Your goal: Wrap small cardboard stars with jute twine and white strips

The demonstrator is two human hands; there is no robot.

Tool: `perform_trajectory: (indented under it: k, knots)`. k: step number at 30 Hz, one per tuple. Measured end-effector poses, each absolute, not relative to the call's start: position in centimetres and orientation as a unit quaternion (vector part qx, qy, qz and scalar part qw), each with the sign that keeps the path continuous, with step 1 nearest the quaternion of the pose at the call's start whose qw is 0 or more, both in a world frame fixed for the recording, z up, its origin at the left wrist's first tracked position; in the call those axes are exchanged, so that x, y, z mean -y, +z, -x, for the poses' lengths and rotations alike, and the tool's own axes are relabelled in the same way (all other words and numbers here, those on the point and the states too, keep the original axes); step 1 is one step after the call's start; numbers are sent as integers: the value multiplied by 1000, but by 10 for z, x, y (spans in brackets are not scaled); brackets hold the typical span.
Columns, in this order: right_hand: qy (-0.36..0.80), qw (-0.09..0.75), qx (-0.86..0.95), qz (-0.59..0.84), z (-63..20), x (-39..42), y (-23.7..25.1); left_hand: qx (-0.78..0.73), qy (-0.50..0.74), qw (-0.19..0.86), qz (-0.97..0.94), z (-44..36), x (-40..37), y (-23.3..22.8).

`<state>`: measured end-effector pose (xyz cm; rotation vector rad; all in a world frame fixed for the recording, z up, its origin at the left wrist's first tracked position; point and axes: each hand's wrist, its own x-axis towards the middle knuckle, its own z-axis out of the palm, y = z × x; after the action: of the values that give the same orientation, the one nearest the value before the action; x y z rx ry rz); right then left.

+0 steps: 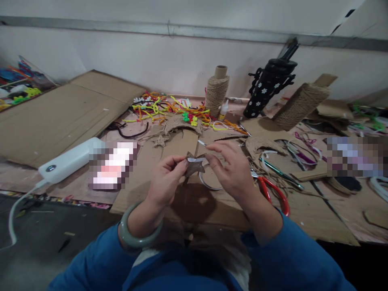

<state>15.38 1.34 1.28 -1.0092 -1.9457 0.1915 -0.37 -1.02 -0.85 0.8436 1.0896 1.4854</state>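
Observation:
My left hand (166,178) pinches a small brown star-shaped piece (194,166) by its left side, between thumb and fingers. A strip of white tape (195,160) lies across the upper part of the star. At the star's right, my right hand (228,165) is closed in a pinch, its thumb close to the star's right point. A tiny white strip (201,142) sticks out at its index fingertip. Below the hands is a cardboard sheet (136,202), with a white ring-shaped roll (209,184) partly hidden behind the right hand.
Red-handled pliers or scissors (274,194) and a teal pen-like tool (281,173) lie right. Twine-wrapped crescents (178,123) and a twine star (160,140) are ahead. Behind stand twine spools (216,91), a glue bottle (223,110) and a black container (263,89). A power bank (71,159) lies left.

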Motion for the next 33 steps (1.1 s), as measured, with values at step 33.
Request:
perform_trajectory:
  k: [33]
  knots:
    - [510, 421, 641, 390, -153, -22, 13, -441, 574, 578, -377, 4, 12, -5]
